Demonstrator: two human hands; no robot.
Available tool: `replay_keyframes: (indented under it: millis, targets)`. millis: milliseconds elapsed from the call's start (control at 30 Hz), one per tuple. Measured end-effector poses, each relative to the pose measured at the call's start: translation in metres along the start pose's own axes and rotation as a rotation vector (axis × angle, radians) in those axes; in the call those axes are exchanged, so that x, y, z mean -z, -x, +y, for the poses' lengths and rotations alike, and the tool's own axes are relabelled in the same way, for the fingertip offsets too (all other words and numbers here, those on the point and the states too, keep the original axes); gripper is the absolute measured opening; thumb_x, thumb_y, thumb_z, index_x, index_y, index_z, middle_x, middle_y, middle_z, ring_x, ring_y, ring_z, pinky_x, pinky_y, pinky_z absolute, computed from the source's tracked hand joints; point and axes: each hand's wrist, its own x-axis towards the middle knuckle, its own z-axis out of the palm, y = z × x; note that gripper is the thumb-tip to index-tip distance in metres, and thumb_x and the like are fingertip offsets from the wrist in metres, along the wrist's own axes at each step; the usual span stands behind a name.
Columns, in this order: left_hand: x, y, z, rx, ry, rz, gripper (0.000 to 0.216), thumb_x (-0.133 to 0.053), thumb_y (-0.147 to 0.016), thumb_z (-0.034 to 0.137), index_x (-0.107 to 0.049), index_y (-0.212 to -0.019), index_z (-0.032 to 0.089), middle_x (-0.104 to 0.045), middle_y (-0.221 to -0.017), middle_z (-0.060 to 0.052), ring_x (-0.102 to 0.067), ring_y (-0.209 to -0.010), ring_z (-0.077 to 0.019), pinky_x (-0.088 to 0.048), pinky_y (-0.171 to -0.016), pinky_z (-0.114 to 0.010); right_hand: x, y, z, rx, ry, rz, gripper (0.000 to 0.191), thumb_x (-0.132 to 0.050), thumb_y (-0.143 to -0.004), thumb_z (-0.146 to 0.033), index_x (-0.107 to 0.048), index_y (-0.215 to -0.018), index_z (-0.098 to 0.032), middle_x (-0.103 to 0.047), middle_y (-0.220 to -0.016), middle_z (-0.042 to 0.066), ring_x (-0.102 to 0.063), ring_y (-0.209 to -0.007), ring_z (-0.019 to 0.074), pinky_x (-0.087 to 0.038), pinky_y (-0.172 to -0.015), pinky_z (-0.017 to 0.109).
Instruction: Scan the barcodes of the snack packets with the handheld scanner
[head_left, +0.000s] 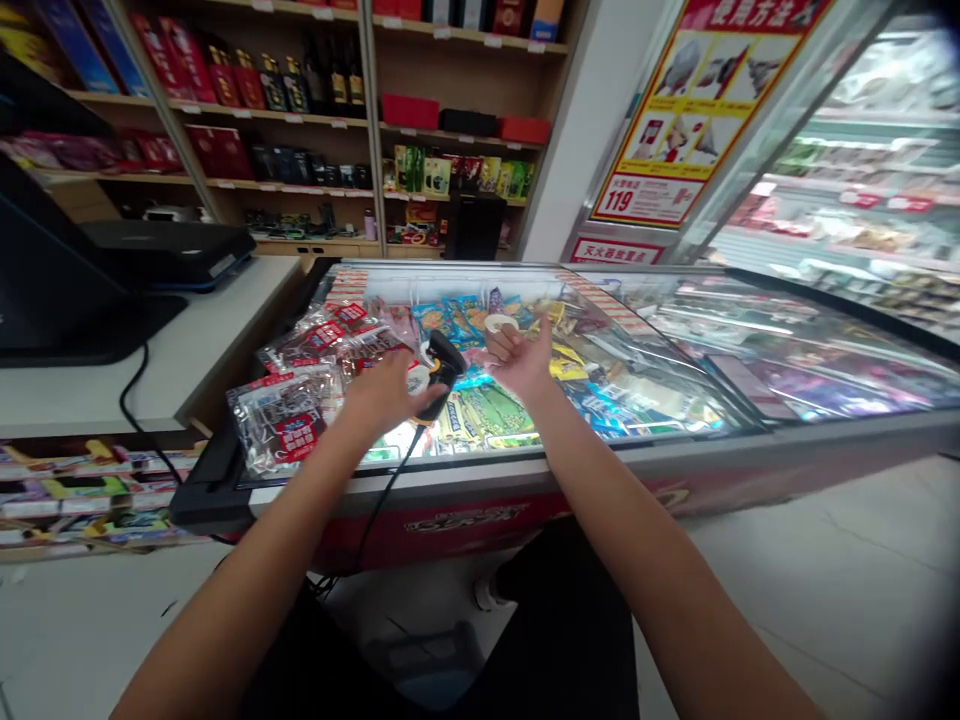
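Note:
My left hand [381,392] is above the glass top of a chest freezer [480,462], its thumb spread away from the fingers. The thumb overlaps the handle of a black barcode scanner [445,352], whose cord hangs over the front edge; a firm grip on it does not show. A small white round piece lies in the gap between thumb and fingers. Further right, my right hand [525,368] has its thumb up and apart and its fingers loosely bent. A white disc [499,322] shows just beyond its fingertips; whether they touch is unclear. Clear packs with red labels [296,432] lie left of my left hand.
Colourful packets [487,412] show through the freezer glass. To the left stands a white counter [169,350] with a dark screen stand [56,270] and a cable. Shelves [300,120] with bottles and boxes line the back. A refrigerated display [862,200] is at the right.

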Motion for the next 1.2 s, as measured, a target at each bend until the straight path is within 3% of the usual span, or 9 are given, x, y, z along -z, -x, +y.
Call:
replay_keyframes:
  millis: [67,233,433,500,600,700,767,900,1200]
  targets:
    - [-0.015,0.002,0.025,0.010,-0.184,-0.153,0.094,-0.051,-0.086,0.081,-0.050,-0.148,0.010,-0.056,-0.149,-0.028,-0.066,-0.118,-0.0451,-0.052,-0.083,-0.046,0.001,-0.001,-0.001,0.064,0.029,0.033,0.068,-0.041,-0.094,-0.082,-0.022,-0.063,-0.025,-0.021,-0.051,-0.007,-0.014,-0.047,0.0111,-0.027,-0.042,0.026]
    - [-0.026,-0.011,0.047,-0.025,-0.291,-0.294,0.073,-0.060,-0.091,0.038,-0.041,-0.152,0.002,-0.070,-0.128,-0.028,-0.071,-0.114,-0.0425,-0.055,-0.081,-0.044,0.001,0.000,-0.005,0.151,0.148,0.047,0.068,-0.044,-0.094,-0.079,-0.026,-0.059,-0.024,-0.022,-0.049,-0.006,-0.014,-0.045,0.0105,-0.027,-0.042,0.026]
    - [0.036,-0.053,0.003,-0.033,0.289,-0.230,0.043,-0.062,-0.088,0.042,-0.055,-0.123,0.018,-0.072,-0.099,-0.011,-0.067,-0.071,-0.0219,-0.046,-0.057,-0.033,-0.001,-0.025,0.000,0.253,0.681,0.138,0.061,-0.055,-0.090,-0.072,-0.037,-0.056,-0.025,-0.022,-0.045,-0.006,-0.020,-0.042,0.0107,-0.022,-0.042,0.026]
    - [0.059,-0.064,-0.013,0.004,0.549,-0.179,0.037,-0.063,-0.086,0.031,-0.052,-0.120,0.020,-0.062,-0.077,-0.001,-0.057,-0.056,-0.0149,-0.041,-0.051,-0.029,-0.005,-0.039,0.012,0.251,0.967,0.203,0.051,-0.065,-0.087,-0.065,-0.048,-0.060,-0.025,-0.036,-0.048,-0.004,-0.030,-0.043,0.0118,-0.026,-0.043,0.027]
    - [0.077,-0.070,-0.036,-0.091,1.009,-0.083,0.022,-0.061,-0.087,0.027,-0.047,-0.103,0.023,-0.050,-0.065,0.007,-0.048,-0.045,-0.0090,-0.037,-0.047,-0.025,-0.019,-0.057,0.041,0.149,1.417,0.129,0.046,-0.077,-0.080,-0.066,-0.071,-0.098,-0.024,-0.072,-0.088,0.010,-0.064,-0.072,0.0236,-0.048,-0.059,0.034]
    - [0.078,-0.067,-0.056,-0.144,1.182,-0.035,0.020,-0.062,-0.090,0.031,-0.045,-0.097,0.023,-0.050,-0.064,0.009,-0.046,-0.041,-0.0075,-0.034,-0.045,-0.024,-0.034,-0.071,0.075,0.121,1.850,0.038,0.079,-0.079,-0.073,-0.077,-0.066,-0.130,-0.023,-0.067,-0.135,0.020,-0.061,-0.125,0.0421,-0.052,-0.093,0.047]
    - [0.076,-0.064,-0.065,-0.119,1.161,-0.055,0.021,-0.064,-0.091,0.032,-0.045,-0.097,0.023,-0.052,-0.063,0.009,-0.048,-0.041,-0.0079,-0.035,-0.044,-0.024,-0.040,-0.079,0.092,0.147,1.968,-0.002,0.081,-0.082,-0.070,-0.076,-0.067,-0.129,-0.022,-0.065,-0.138,0.020,-0.055,-0.133,0.0451,-0.049,-0.100,0.050]
    - [0.073,-0.060,-0.070,-0.049,0.924,-0.079,0.016,-0.062,-0.094,0.030,-0.047,-0.096,0.024,-0.057,-0.065,0.007,-0.052,-0.043,-0.0094,-0.037,-0.044,-0.024,-0.036,-0.092,0.093,0.065,1.868,-0.102,0.070,-0.093,-0.063,-0.063,-0.072,-0.117,-0.024,-0.074,-0.116,0.015,-0.067,-0.112,0.0392,-0.055,-0.088,0.046]
    - [0.074,-0.059,-0.071,-0.197,0.423,-0.224,0.041,-0.069,-0.092,0.046,-0.062,-0.124,0.021,-0.062,-0.076,0.002,-0.056,-0.056,-0.0123,-0.044,-0.054,-0.025,0.007,-0.088,0.001,0.105,1.475,-0.086,0.053,-0.093,-0.072,-0.040,-0.079,-0.121,-0.027,-0.076,-0.124,0.014,-0.074,-0.104,0.0331,-0.059,-0.067,0.037]
